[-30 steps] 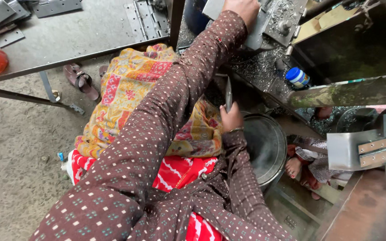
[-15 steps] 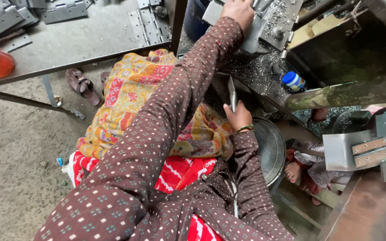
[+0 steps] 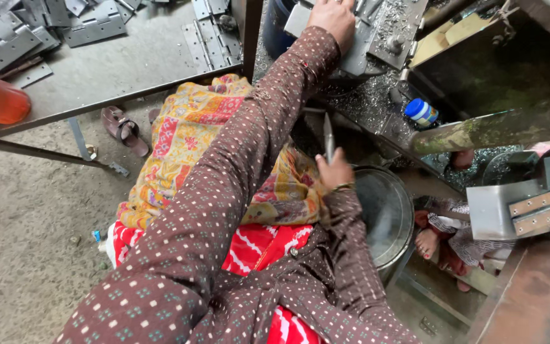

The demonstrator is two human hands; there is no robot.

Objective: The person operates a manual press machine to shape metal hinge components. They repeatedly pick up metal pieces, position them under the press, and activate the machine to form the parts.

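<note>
You are reaching your left hand (image 3: 333, 20) far up across the scene and pressing it, fingers curled, onto a flat grey metal plate (image 3: 358, 51) lying on the machine bed at the far side, where bright metal shavings are scattered around it. Your right hand (image 3: 335, 171) is sitting lower and nearer, closed around the bottom end of a thin, narrow strip of grey metal (image 3: 328, 137) that is standing nearly upright above your fist. That strip is looking stiff and light, probably with sharp cut edges, so gripping it low on its flat faces, as you are doing, is likely the safest hold; it could slip if oily, though the pictures are not showing that. Just to the right of your right hand a round grey metal bucket (image 3: 386, 210) is standing on the floor. A small white jar with a blue lid (image 3: 420, 111) is resting on the machine further right. On the counter (image 3: 135, 60) at the far left, flat grey hinge-like metal pieces (image 3: 97, 25) are lying in a loose pile. A brown sandal (image 3: 122, 127) is lying on the concrete floor below it, and another person's bare foot (image 3: 426, 242) is showing beyond the bucket.
</note>
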